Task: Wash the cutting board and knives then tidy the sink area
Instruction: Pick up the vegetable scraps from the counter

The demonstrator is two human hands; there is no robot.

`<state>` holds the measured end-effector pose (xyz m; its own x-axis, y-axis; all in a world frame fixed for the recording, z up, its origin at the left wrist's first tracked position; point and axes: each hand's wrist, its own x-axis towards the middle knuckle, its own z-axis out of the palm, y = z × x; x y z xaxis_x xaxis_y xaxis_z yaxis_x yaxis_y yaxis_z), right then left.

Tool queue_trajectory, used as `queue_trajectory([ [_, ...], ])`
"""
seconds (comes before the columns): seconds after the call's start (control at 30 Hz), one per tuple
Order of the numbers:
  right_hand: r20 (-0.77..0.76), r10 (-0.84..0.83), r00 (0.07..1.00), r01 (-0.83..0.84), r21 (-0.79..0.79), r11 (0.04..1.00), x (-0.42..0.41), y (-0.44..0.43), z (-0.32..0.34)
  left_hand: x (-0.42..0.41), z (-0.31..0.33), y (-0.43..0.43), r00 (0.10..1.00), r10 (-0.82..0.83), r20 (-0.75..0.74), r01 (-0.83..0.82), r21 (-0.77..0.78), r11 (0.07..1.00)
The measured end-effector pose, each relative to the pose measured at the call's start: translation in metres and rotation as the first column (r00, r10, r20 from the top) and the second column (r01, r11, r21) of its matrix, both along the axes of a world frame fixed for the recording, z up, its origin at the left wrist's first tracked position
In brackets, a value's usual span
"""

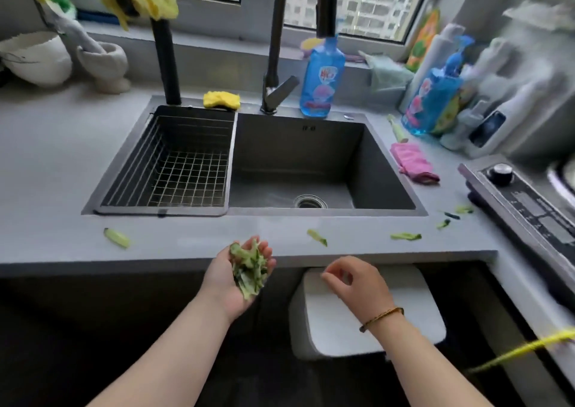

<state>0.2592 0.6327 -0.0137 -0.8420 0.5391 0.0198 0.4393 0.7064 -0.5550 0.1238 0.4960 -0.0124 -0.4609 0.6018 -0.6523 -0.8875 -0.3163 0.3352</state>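
Our left hand (241, 277) is cupping a heap of peels (250, 269) palm-up, just in front of the counter (62, 164) edge, with the fingers curling lightly up round the heap. Our right hand (357, 285) is hovering beside it over the white bin (382, 329). Its fingers are loosely curled, thumb and forefinger close together, and we are seeing nothing between them.

We are judging this step to be clearing vegetable waste as part of tidying. Board and knives are not showing anywhere, so we cannot tell whether they are washed.

To do it well, we should be carrying the cupped hand right over the bin before tipping. Turning the palm down low should stop wet strips dropping past the rim, and the free fingers can brush off whatever clings. After that, sweeping the loose pieces to the front edge into a waiting palm looks quicker than pinching each one.

The heap is running lengthwise along the palm, from wrist to fingertips, pointing toward the sink (311, 157). On the counter the left scrap (116, 238) is slanting from far-left to near-right, and the middle scrap (317, 237) is slanting the same way. The right scrap (406, 236) is lying almost parallel to the front edge. Smaller bits (443, 223) are lying near the hob (522, 207).
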Motion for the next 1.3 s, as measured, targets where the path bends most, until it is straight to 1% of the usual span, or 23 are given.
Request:
queue_trajectory([
  [0.1, 0.094, 0.012, 0.995, -0.017, 0.057, 0.998, 0.054, 0.021, -0.009, 0.032, -0.002, 0.020, 1.000, -0.019, -0.003, 0.019, -0.021, 1.000],
  [0.23, 0.308, 0.022, 0.951, -0.071, 0.148, 0.986, 0.110, 0.040, -0.027, 0.059, -0.002, 0.042, 0.998, -0.057, -0.041, 0.055, -0.050, 0.997],
  [0.4, 0.502, 0.053, 0.863, -0.177, 0.203, 0.963, 0.131, 0.041, -0.051, 0.075, -0.006, 0.055, 0.994, -0.087, -0.061, 0.082, -0.085, 0.993],
  [0.47, 0.529, 0.060, 0.847, -0.250, 0.295, 0.922, 0.130, 0.040, -0.062, 0.076, -0.008, 0.056, 0.993, -0.094, -0.072, 0.088, -0.087, 0.992],
  [0.5, 0.496, 0.068, 0.865, -0.277, 0.361, 0.890, 0.130, 0.042, -0.070, 0.078, -0.008, 0.057, 0.992, -0.100, -0.071, 0.094, -0.086, 0.992],
  [0.53, 0.425, 0.072, 0.903, -0.265, 0.415, 0.870, 0.131, 0.046, -0.079, 0.080, -0.007, 0.058, 0.991, -0.114, -0.071, 0.108, -0.081, 0.991],
  [0.57, 0.359, 0.088, 0.929, -0.254, 0.449, 0.857, 0.131, 0.048, -0.083, 0.082, -0.006, 0.060, 0.988, -0.135, -0.070, 0.129, -0.078, 0.988],
  [0.63, 0.258, 0.120, 0.959, -0.233, 0.466, 0.853, 0.131, 0.050, -0.094, 0.087, -0.005, 0.063, 0.983, -0.173, -0.065, 0.169, -0.064, 0.983],
  [0.77, 0.207, 0.179, 0.962, -0.263, 0.510, 0.819, 0.137, 0.056, -0.101, 0.092, -0.004, 0.063, 0.984, -0.168, -0.065, 0.166, -0.040, 0.985],
  [0.87, 0.223, 0.175, 0.959, -0.267, 0.502, 0.822, 0.136, 0.060, -0.106, 0.088, -0.006, 0.057, 0.989, -0.131, -0.070, 0.128, -0.056, 0.990],
  [0.97, 0.223, 0.250, 0.942, -0.332, 0.520, 0.787, 0.137, 0.063, -0.108, 0.085, -0.009, 0.050, 0.991, -0.106, -0.080, 0.100, -0.082, 0.992],
  [1.03, 0.178, 0.306, 0.935, -0.353, 0.540, 0.764, 0.142, 0.063, -0.108, 0.084, -0.012, 0.046, 0.992, -0.095, -0.083, 0.086, -0.105, 0.991],
  [1.13, 0.069, 0.361, 0.930, -0.330, 0.589, 0.738, 0.144, 0.060, -0.108, 0.084, -0.015, 0.042, 0.993, -0.084, -0.079, 0.074, -0.121, 0.990],
  [1.23, -0.029, 0.363, 0.931, -0.277, 0.591, 0.758, 0.143, 0.057, -0.100, 0.087, -0.016, 0.043, 0.994, -0.085, -0.066, 0.078, -0.107, 0.991],
  [1.3, -0.051, 0.333, 0.942, -0.249, 0.561, 0.790, 0.145, 0.058, -0.083, 0.087, -0.013, 0.043, 0.993, -0.097, -0.064, 0.090, -0.095, 0.991],
])
